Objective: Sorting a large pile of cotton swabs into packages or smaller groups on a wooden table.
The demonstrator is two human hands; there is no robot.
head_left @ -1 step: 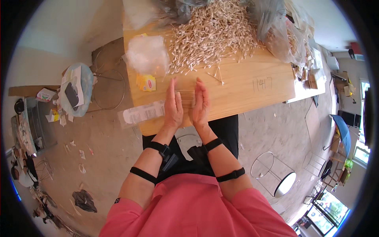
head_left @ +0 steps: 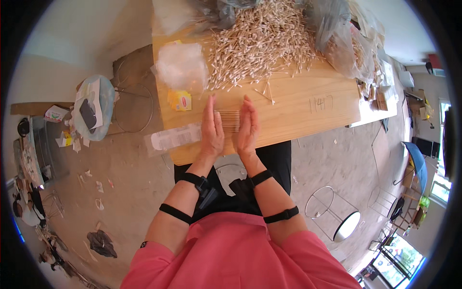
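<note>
A neat row of cotton swabs (head_left: pixel 229 121) lies crosswise between my two hands, near the table's front edge. My left hand (head_left: pixel 211 131) is upright at the row's left end, fingers stretched forward and thumb alongside. Facing it, my right hand (head_left: pixel 247 129) meets the right end, its fingers slightly bent. The swabs are held between the palms, and their tips are hidden by the hands. Beyond, a big loose heap of cotton swabs (head_left: pixel 262 43) covers the back of the wooden table (head_left: pixel 298 115). A few stray swabs (head_left: pixel 268 92) lie at the heap's near edge.
Left of the heap is a stack of clear plastic bags (head_left: pixel 180 67), with yellow cards (head_left: pixel 181 100) below it. A printed plastic strip (head_left: pixel 175 137) lies beside my left hand. Grey plastic bags (head_left: pixel 332 33) stand back right. A round-seated stool (head_left: pixel 346 226) is on the floor at right.
My right hand has shifted slightly to the right, a little farther from the left, and more of the swab row shows. The whole view has moved slightly.
</note>
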